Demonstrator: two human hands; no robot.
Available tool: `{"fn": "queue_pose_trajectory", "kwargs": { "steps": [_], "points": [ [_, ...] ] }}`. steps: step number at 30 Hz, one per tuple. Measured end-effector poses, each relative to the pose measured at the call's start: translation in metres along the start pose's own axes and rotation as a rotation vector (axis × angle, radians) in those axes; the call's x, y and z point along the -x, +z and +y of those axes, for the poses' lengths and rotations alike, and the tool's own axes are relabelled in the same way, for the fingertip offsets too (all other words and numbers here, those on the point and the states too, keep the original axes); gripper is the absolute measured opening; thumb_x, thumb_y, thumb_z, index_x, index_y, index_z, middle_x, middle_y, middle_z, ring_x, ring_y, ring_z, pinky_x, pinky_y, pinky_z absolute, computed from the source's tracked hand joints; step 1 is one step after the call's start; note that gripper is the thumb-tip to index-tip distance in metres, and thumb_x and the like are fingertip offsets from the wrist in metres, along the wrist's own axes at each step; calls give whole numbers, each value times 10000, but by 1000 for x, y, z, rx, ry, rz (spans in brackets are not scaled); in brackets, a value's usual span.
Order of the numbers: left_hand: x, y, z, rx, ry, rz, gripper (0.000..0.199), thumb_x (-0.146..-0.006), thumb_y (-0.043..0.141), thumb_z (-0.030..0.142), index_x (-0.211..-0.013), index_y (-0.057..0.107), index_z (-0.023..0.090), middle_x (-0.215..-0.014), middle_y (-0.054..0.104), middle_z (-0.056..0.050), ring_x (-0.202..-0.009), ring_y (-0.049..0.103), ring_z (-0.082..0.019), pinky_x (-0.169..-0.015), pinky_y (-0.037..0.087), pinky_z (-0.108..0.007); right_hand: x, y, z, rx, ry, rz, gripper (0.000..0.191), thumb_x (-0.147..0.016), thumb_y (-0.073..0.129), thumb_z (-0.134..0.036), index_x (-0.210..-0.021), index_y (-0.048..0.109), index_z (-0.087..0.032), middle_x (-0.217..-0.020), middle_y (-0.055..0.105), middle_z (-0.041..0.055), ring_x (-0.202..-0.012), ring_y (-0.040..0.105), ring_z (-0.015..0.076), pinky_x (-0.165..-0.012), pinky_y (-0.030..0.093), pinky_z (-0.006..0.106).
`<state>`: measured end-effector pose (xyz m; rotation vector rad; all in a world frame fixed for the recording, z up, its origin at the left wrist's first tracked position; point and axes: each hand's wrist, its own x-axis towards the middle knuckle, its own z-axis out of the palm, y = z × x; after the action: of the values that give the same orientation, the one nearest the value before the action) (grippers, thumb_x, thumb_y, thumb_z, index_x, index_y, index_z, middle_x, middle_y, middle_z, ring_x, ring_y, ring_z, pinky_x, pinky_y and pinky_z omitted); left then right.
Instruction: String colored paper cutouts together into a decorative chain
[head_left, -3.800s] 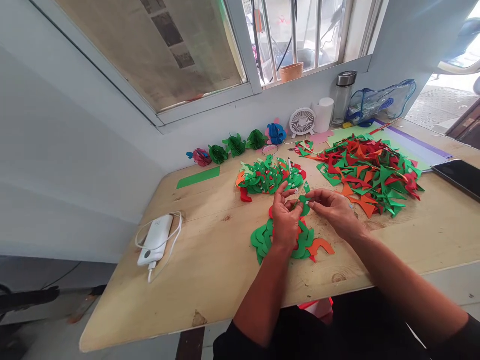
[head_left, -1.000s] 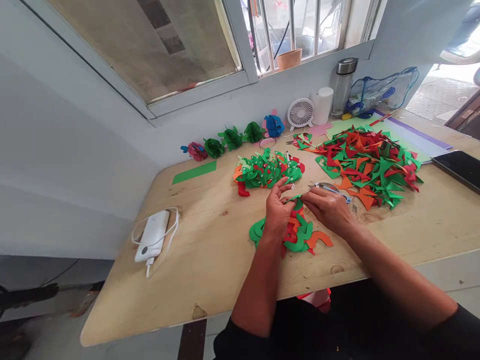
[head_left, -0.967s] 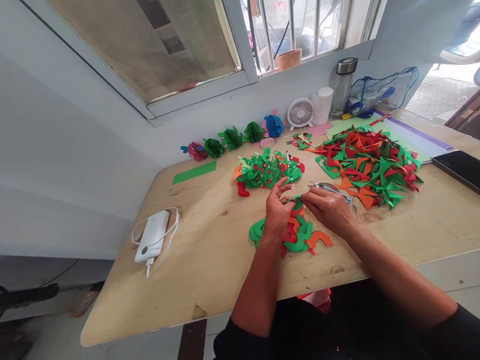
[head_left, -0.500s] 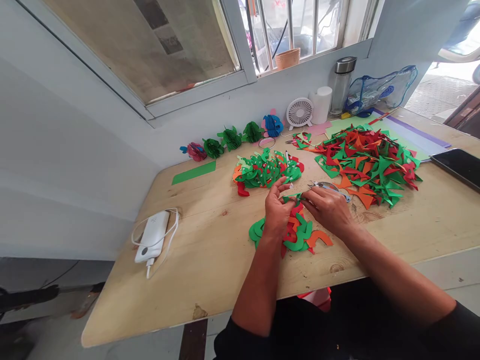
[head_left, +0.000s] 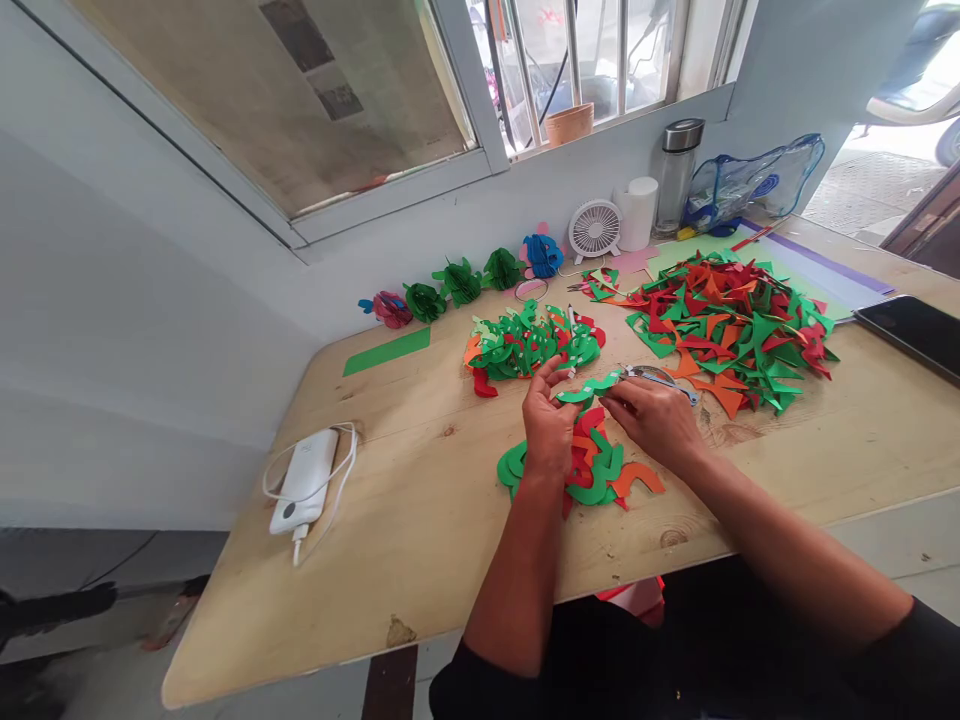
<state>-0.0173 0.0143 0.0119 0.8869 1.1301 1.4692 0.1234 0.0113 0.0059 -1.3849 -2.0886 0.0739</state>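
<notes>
My left hand (head_left: 549, 425) and my right hand (head_left: 654, 412) come together over the table, pinching a wavy green paper strip (head_left: 592, 388) between them. Small white patches dot the strip, and another white bit sits by a left fingertip. Below the hands lies a loose pile of curved paper pieces (head_left: 600, 485) in green, red and orange. Just behind my right hand are scissors (head_left: 679, 388), partly covered by it. Beyond my left hand is a heap of green and red paper pieces (head_left: 517, 345), several with white spots.
A large heap of paper scraps (head_left: 750, 340) spreads at right, near a black phone (head_left: 919, 335). A white power bank (head_left: 304, 480) with its cable lies at left. Along the wall stand folded paper figures (head_left: 459, 282), a small fan (head_left: 595, 230) and a glass bottle (head_left: 679, 180).
The green strip now stretches out between my hands, its white patches showing. My left fingers have shifted slightly left, while the piles look the same. The view has moved a little.
</notes>
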Motion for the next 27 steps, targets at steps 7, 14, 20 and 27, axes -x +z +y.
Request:
{"fn": "queue_pose_trajectory", "kwargs": {
  "steps": [7, 14, 20, 27],
  "points": [
    [0, 2, -3, 129, -4, 32, 575, -567, 666, 70, -1112, 558, 217, -1052, 576, -39, -809, 604, -104, -710, 483, -219, -5, -3, 1, -367, 274, -139, 331, -838, 467, -385, -666, 655, -173, -625, 634, 27, -554, 497, 125, -532, 309, 243],
    [3, 9, -6, 115, 19, 16, 609, -566, 672, 72, -1142, 543, 222, -1072, 561, -48, -842, 607, -125, -756, 490, -258, -9, 1, -4, -937, 489, -196, 369, -735, 556, -518, -668, 572, -156, -573, 472, -27, -524, 361, 88, -483, 257, 230],
    [9, 13, -6, -38, 76, -12, 588, -613, 650, 77, -1167, 535, 236, -1089, 552, -53, -818, 594, -103, -735, 500, -233, -10, 2, -5, -957, 525, -90, 410, -651, 621, -536, -549, 428, -188, -539, 326, -60, -511, 263, 78, -467, 190, 244],
    [14, 16, -2, -189, 159, -38, 585, -654, 635, 86, -1203, 509, 241, -1131, 540, -68, -767, 582, -91, -715, 506, -236, -11, 1, -4, -1012, 498, -110, 324, -677, 607, -466, -591, 493, -175, -559, 371, -51, -534, 303, 87, -488, 220, 246]
  ]
}}
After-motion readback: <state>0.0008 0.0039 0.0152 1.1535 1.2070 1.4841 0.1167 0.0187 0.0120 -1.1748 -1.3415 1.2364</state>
